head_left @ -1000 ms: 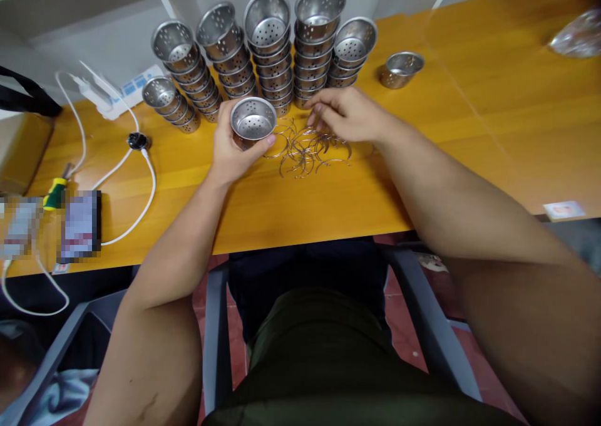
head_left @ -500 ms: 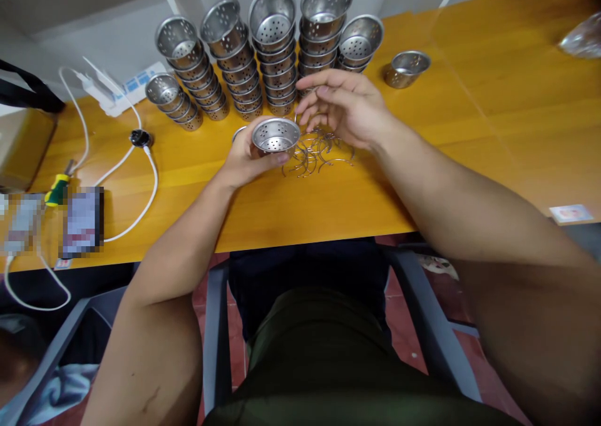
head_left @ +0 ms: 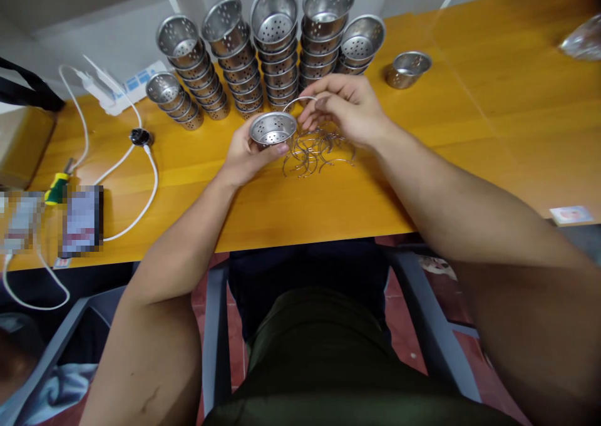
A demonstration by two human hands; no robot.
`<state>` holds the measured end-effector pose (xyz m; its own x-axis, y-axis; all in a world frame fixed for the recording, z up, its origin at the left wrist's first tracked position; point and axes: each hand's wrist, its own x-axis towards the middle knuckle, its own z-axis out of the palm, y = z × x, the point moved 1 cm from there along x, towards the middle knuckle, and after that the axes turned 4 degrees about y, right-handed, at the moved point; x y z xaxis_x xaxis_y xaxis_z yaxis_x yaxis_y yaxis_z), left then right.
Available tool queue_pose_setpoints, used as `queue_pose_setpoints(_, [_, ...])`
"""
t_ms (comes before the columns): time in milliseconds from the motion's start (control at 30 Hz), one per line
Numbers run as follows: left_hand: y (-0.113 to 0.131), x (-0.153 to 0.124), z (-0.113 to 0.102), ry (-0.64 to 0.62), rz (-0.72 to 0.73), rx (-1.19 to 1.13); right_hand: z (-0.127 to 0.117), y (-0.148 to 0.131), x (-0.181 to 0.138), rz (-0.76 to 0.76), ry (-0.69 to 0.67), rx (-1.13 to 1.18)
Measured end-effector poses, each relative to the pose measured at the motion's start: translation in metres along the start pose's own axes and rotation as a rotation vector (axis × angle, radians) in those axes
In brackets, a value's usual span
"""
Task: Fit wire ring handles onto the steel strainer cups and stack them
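Note:
My left hand is closed around a small perforated metal cup, thumb on the near side, its mouth tilted up towards me. Between the thumb and fingers of my right hand is a thin curved wire handle. The wire arcs leftward to just above the cup's far rim; whether it touches the rim I cannot tell. Beneath my right hand a tangle of loose curved wires lies on the wooden table.
Several stacks of perforated cups stand along the back. A single cup sits to their right. On the left are a power strip, white cables, a screwdriver and a phone. A plastic bag lies far right.
The wire in my right hand has swung from near upright to an arc reaching over the cup. My left hand has raised the cup slightly.

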<state>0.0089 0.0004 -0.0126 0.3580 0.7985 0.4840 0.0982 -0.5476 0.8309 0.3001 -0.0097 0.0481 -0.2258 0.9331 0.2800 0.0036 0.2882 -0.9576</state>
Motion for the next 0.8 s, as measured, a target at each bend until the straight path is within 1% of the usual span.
queue_pose_setpoints(67, [-0.002, 0.001, -0.002, -0.005, -0.005, 0.021, -0.003, -0.007, -0.004, -0.018, -0.044, -0.068])
queue_pose_setpoints(200, [-0.001, 0.000, 0.002, -0.069, -0.005, -0.003, 0.000, -0.017, -0.011, -0.051, -0.115, -0.251])
queue_pose_setpoints(333, [-0.001, -0.001, 0.005, -0.079, -0.020, 0.042, 0.005, -0.019, -0.016, -0.039, -0.112, -0.478])
queue_pose_setpoints(433, [-0.005, -0.001, 0.004, -0.055, 0.013, 0.094, 0.001, -0.017, -0.016, -0.052, -0.061, -0.598])
queue_pose_setpoints(533, [-0.014, 0.000, 0.003, -0.033, 0.081, 0.099, -0.010, -0.011, -0.011, -0.110, 0.008, -0.560])
queue_pose_setpoints(633, [-0.022, 0.001, 0.002, -0.040, 0.139, 0.109, -0.015, -0.002, -0.003, -0.241, 0.044, -0.384])
queue_pose_setpoints(700, [-0.024, 0.002, 0.001, -0.056, 0.187, 0.125, -0.011, 0.002, -0.002, -0.306, 0.023, -0.308])
queue_pose_setpoints(800, [-0.023, 0.001, 0.000, -0.065, 0.248, 0.151, 0.003, 0.003, -0.005, -0.302, -0.026, -0.294])
